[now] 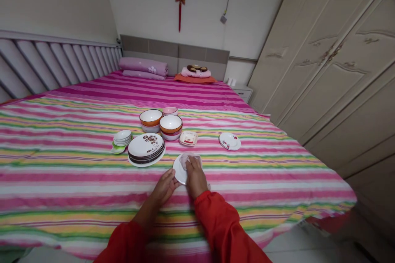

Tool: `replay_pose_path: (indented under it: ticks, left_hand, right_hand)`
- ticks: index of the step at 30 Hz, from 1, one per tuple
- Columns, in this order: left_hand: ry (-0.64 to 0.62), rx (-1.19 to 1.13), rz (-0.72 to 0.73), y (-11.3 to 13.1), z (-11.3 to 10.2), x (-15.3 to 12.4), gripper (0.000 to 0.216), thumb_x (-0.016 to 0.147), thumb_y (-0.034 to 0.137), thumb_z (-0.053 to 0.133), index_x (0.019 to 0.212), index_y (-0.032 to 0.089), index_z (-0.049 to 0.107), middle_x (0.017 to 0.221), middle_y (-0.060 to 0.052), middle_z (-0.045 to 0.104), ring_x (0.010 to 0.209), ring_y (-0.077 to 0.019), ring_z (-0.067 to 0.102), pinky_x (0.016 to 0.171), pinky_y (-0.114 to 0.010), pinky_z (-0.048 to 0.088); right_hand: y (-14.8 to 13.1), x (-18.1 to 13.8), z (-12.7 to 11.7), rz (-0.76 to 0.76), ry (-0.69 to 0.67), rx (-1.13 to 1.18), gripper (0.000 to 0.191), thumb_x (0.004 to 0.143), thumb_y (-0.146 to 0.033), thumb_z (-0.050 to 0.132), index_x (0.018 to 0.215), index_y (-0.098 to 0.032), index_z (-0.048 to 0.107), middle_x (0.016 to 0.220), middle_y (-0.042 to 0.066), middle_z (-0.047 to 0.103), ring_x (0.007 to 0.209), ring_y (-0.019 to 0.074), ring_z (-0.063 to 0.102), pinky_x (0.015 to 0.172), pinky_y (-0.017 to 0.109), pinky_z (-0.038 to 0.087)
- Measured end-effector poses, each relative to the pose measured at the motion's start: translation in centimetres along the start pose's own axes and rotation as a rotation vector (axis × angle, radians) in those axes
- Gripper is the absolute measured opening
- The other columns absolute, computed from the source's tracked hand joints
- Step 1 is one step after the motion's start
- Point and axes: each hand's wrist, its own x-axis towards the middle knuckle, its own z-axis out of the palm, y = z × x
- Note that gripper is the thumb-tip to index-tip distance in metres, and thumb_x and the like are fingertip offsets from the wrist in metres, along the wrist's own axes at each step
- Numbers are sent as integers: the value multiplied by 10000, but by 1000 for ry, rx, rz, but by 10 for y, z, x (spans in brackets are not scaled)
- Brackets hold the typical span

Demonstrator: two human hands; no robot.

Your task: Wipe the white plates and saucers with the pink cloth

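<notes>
A small white plate [178,171] lies on the striped bedsheet [77,164] in front of me. My left hand [165,187] holds its near left rim with curled fingers. My right hand [195,176] rests on top of the plate, pressing a pale cloth [189,158] against it. Both sleeves are red.
Beyond the plate are a stack of flowered plates [146,149], a pile of small white saucers [122,137], orange-rimmed bowls [170,126], a small square dish [188,138] and a lone flowered saucer [230,141]. Pillows [143,68] lie at the headboard. A wardrobe [339,61] stands right.
</notes>
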Motion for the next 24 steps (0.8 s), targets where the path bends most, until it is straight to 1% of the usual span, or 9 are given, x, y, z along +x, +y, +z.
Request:
replay_pose_path:
  ticks: [3, 6, 8, 10, 13, 16, 19, 21, 24]
  left_hand:
    - [-12, 13, 3, -1, 0, 0, 234, 729, 234, 715, 915, 144, 607, 904, -101, 720, 871, -223, 673, 832, -377, 501]
    - [-19, 35, 9, -1, -1, -1, 251, 733, 256, 716, 931, 143, 611, 901, -100, 719, 845, -216, 674, 840, -383, 496]
    - [-17, 40, 7, -1, 0, -1, 252, 737, 257, 714, 936, 142, 611, 904, -98, 715, 825, -206, 672, 833, -378, 497]
    - [-7, 30, 4, -2, 0, 0, 245, 731, 250, 719, 920, 145, 605, 901, -92, 711, 809, -194, 668, 813, -361, 501]
    - [16, 6, 11, -2, 1, 0, 246, 703, 239, 741, 885, 154, 598, 852, -61, 701, 757, -167, 656, 737, -298, 505]
    - [17, -4, 31, -3, 1, 0, 263, 661, 233, 770, 853, 156, 607, 798, -36, 687, 706, -142, 637, 672, -247, 491]
    - [-16, 6, 41, -3, 2, 1, 333, 645, 225, 775, 931, 149, 624, 861, -59, 693, 780, -165, 643, 724, -268, 491]
    - [-32, 19, 43, -3, 2, 2, 364, 644, 217, 773, 970, 152, 624, 855, -58, 697, 784, -170, 648, 736, -276, 492]
    - [-38, 39, 35, -4, 1, 3, 291, 652, 239, 772, 894, 162, 629, 772, -41, 698, 701, -149, 648, 694, -261, 497]
  right_hand:
    - [8, -8, -3, 54, 56, 5, 454, 786, 2, 409, 1189, -117, 579, 1289, 179, 520, 1251, 262, 406, 1041, 469, 361]
    - [10, -27, -9, 90, 121, 12, 494, 786, 2, 386, 1225, -147, 556, 1273, 163, 528, 1217, 271, 443, 1041, 490, 360]
    - [8, -41, -13, 106, 137, 10, 522, 780, 10, 379, 1245, -162, 542, 1260, 161, 532, 1189, 276, 463, 1027, 503, 373]
    - [1, -51, -15, 87, 116, 1, 552, 759, 21, 387, 1258, -163, 533, 1263, 162, 527, 1182, 286, 460, 1018, 519, 377]
    - [-13, -55, -14, -7, 44, -15, 578, 724, 35, 405, 1258, -147, 531, 1285, 160, 513, 1206, 299, 425, 1021, 543, 363]
    - [-24, -44, -10, -84, -20, -13, 554, 731, 34, 413, 1242, -136, 541, 1282, 149, 521, 1224, 289, 400, 1010, 522, 384]
    - [-31, -23, -6, -115, -62, -8, 512, 747, 12, 446, 1226, -134, 555, 1294, 135, 518, 1235, 281, 384, 1022, 495, 378]
    - [-32, -8, -5, -119, -77, -5, 484, 750, -9, 472, 1207, -135, 570, 1296, 132, 519, 1232, 278, 381, 1036, 488, 360]
    - [-29, 12, -7, -100, -81, -3, 438, 746, -40, 501, 1161, -140, 601, 1252, 126, 548, 1184, 271, 414, 1047, 486, 337]
